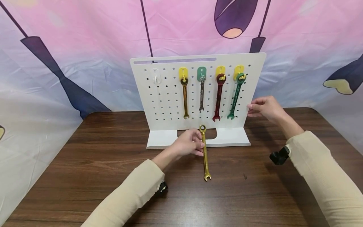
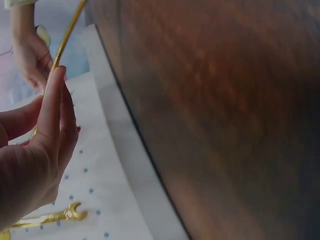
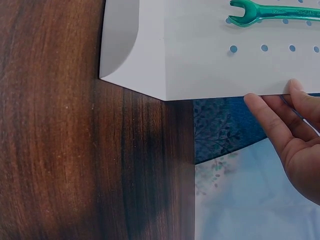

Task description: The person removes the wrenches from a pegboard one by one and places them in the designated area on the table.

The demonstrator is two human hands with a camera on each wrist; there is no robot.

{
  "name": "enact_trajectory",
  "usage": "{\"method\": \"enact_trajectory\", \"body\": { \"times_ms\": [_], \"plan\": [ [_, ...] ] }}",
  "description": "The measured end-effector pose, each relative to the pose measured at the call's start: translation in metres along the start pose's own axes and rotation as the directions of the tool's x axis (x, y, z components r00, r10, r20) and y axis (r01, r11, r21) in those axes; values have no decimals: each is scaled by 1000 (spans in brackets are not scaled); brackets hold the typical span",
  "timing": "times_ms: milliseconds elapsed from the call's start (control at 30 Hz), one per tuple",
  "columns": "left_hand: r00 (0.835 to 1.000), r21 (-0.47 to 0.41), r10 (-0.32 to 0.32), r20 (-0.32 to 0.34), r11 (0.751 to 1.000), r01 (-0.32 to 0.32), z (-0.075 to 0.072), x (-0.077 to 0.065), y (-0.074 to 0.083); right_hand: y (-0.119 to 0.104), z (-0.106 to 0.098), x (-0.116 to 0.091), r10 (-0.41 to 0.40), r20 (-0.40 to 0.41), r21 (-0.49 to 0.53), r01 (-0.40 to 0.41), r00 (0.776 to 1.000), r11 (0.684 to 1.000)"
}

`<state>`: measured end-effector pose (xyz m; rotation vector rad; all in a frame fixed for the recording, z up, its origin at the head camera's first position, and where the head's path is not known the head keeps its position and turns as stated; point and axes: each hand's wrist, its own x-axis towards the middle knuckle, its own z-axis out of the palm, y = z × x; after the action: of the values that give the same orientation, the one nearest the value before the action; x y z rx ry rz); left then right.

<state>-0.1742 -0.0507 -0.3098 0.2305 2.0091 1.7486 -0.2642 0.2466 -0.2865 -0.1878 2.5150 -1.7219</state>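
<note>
My left hand (image 1: 187, 143) pinches a gold combination wrench (image 1: 205, 157) around its shaft, in front of the white pegboard (image 1: 161, 124). The wrench's ring end points up toward the board, its open-jaw end down over the table. Thumb and fingers meet on the shaft in the left wrist view. At the board's right edge, my right hand (image 1: 266, 108) grips it between thumb and fingers, the thumb (image 3: 296, 87) overlapping the front face. Hanging on the board are a darker gold wrench (image 1: 185, 99), a small silver wrench (image 1: 202, 94), a red wrench (image 1: 218, 97) and a green wrench (image 1: 234, 97).
A white hook (image 1: 156, 76) is mounted at the board's upper left; yellow and green hooks carry the hanging wrenches. The board's flat foot (image 1: 163, 140) stands on the dark wooden table (image 1: 113, 157). Behind hangs a pink and blue printed cloth (image 1: 107, 41).
</note>
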Motion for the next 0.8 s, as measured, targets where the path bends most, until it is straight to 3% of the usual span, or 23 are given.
{"method": "enact_trajectory", "body": {
  "times_ms": [200, 467, 800],
  "plan": [
    [1000, 7, -18, 1, 1000, 18, 14, 7, -7, 0, 0, 0, -1, -5, -14, 1, 1000, 1000],
    [994, -11, -103, -34, 995, 103, 28, 10, -15, 1, -1, 0, 2, -8, -41, -3, 1000, 999],
    [987, -91, -161, 6, 983, 161, 39, 9, -21, 1, -1, 0, -2, -10, -50, 1, 1000, 999]
  ]
}}
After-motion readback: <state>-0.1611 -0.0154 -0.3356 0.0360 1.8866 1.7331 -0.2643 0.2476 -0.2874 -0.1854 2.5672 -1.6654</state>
